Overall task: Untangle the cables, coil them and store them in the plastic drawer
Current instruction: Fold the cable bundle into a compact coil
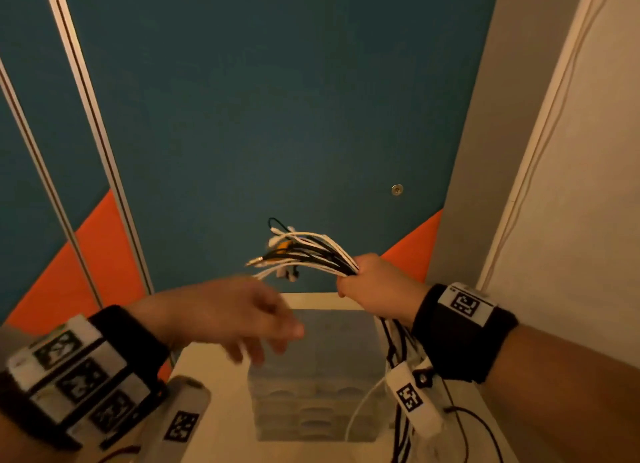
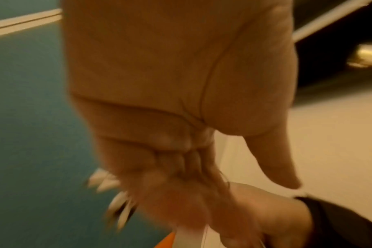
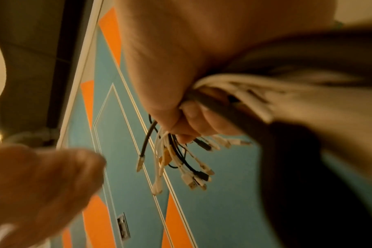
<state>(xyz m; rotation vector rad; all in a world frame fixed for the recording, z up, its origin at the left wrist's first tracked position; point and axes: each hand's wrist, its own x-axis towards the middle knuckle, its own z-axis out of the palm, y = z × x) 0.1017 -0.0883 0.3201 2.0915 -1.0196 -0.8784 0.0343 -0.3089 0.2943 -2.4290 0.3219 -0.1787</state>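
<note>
Gripping a bundle of white and black cables [image 1: 311,253], the right hand [image 1: 375,286] has its fingers curled tight round them; their plug ends fan out to the left and the rest hangs below the fist. Beside it, the left hand [image 1: 239,315] hovers with fingers loose and apart, holding nothing. Under both hands stands the translucent plastic drawer unit [image 1: 311,386] on a white surface [image 1: 207,358]; its contents cannot be made out. Beyond rises a teal and orange wall [image 1: 242,116].
</note>
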